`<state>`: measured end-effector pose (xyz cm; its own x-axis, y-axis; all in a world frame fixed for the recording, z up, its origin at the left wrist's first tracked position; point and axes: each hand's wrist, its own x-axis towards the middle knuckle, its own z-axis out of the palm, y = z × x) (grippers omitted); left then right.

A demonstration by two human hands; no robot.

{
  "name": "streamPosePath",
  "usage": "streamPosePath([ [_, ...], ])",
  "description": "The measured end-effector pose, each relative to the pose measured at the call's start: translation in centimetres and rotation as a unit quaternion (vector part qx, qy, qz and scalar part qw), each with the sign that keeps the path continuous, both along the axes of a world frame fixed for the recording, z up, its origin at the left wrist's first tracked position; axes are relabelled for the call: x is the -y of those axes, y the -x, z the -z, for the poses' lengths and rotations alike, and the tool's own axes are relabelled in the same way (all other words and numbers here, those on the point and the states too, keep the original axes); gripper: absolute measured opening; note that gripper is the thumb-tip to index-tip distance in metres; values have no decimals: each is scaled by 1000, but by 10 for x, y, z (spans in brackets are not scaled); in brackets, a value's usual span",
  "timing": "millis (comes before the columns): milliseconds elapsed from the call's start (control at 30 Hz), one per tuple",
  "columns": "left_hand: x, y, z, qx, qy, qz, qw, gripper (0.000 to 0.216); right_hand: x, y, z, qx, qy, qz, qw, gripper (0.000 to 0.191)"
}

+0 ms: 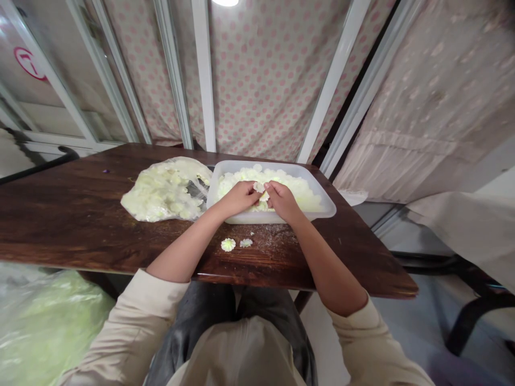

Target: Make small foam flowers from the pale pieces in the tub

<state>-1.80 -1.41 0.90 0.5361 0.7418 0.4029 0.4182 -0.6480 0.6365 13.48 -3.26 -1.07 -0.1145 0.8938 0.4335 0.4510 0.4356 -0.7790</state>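
Observation:
A translucent plastic tub (pixel 325 208) on the dark wooden table (pixel 60 214) is filled with several small pale yellow-white fabric flowers. Both hands meet over the tub's near side. My left hand (pixel 237 198) and my right hand (pixel 282 199) have their fingers pinched together on one small flower (pixel 259 187) held between them. Two loose flowers lie on the table in front of the tub, a rounder one (pixel 228 244) and a smaller one (pixel 245 243).
A clear plastic bag (pixel 164 190) full of the same flowers lies left of the tub. Another large bag of pale green material (pixel 44 316) sits below the table's left edge. Curtains and window frames stand behind. A dark chair leg (pixel 475 316) is at right.

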Motion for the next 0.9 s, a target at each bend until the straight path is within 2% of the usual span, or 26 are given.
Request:
streamPosePath([
  [200, -4, 1, 2, -2, -44, -10, 999, 19, 4, 2, -2, 2, 13, -44, 999, 37],
  [500, -4, 1, 2, 17, -27, -31, 999, 27, 3, 2, -1, 23, 13, -57, 998, 26],
  [667, -8, 0, 4, 22, -8, -48, 999, 26, -4, 1, 4, 22, 28, -32, 999, 17],
  [767, -12, -1, 7, 37, -12, -50, 998, 21, -5, 0, 6, 30, 13, 14, 999, 18],
  [900, -10, -2, 8, 74, 13, -6, 997, 21, -4, -1, 5, 48, -11, 69, 996, 18],
])
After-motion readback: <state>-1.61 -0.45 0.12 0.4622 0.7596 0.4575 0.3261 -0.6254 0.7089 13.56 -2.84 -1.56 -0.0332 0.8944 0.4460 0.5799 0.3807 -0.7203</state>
